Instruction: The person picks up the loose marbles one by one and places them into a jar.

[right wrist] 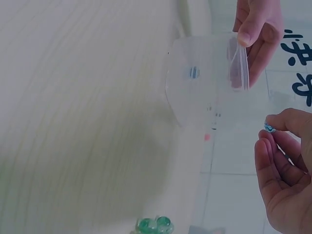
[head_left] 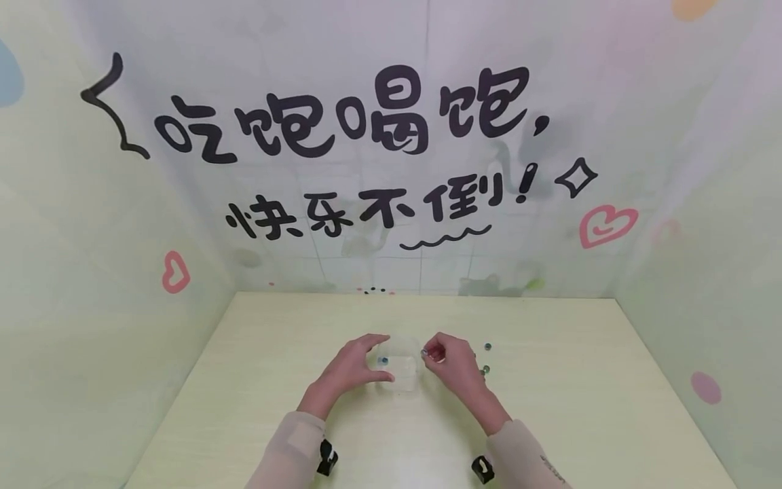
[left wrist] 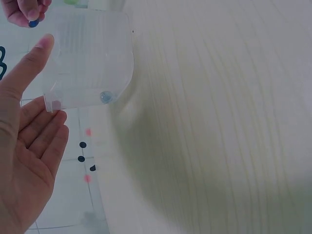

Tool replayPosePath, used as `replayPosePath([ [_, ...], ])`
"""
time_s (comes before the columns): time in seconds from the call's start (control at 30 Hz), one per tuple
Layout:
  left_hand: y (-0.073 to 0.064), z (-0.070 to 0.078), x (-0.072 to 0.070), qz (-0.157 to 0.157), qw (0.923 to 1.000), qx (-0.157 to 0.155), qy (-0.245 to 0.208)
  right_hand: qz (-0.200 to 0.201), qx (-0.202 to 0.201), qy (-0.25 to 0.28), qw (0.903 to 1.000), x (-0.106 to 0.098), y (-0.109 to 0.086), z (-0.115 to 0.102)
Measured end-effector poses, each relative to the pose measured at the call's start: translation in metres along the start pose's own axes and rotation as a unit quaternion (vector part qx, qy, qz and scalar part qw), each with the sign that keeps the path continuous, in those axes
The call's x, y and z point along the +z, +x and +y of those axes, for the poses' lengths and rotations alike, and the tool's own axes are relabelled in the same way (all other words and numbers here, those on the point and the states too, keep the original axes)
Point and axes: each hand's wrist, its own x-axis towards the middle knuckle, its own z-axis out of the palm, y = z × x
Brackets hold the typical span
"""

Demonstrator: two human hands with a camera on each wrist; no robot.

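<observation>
Here in the lower middle of the head view sits the clear container, upright on the pale counter, and the left hand comes at it from its left side, thumb and fingers spread wide and curved round its rim. Over on the other side, just right of centre, the right hand has its fingers closed in a tight pinch, and there it is between thumb and fingertip: a small blue marble, held just beside the container's right rim and apart from it in the right wrist view. Inside the container, a bluish marble lies at the bottom, showing through the wall at the lower part of the container in the left wrist view. Now look right of the right hand in the head view: a dark marble sits on the counter, and below it a green marble, with more glass beside it partly hidden. At the bottom edge of the right wrist view, green marbles cluster together. Up behind it all, bold black lettering runs across the back wall, with a pink heart at the right.
</observation>
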Motion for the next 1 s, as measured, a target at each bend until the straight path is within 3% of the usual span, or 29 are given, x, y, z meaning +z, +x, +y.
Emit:
replayPosePath([
  [0.27,0.002,0.001,0.000,0.002,0.9999,0.002,-0.010,-0.007,-0.043,-0.051,0.9978,0.011,0.008,-0.014],
  [0.43,0.001,0.002,0.000,0.003,1.0000,0.000,-0.003,0.000,-0.038,-0.049,0.9981,0.009,0.006,-0.014],
  [1.0,-0.004,-0.004,-0.001,-0.001,1.0000,0.005,-0.002,0.061,-0.023,-0.041,0.9970,-0.029,0.005,0.025],
])
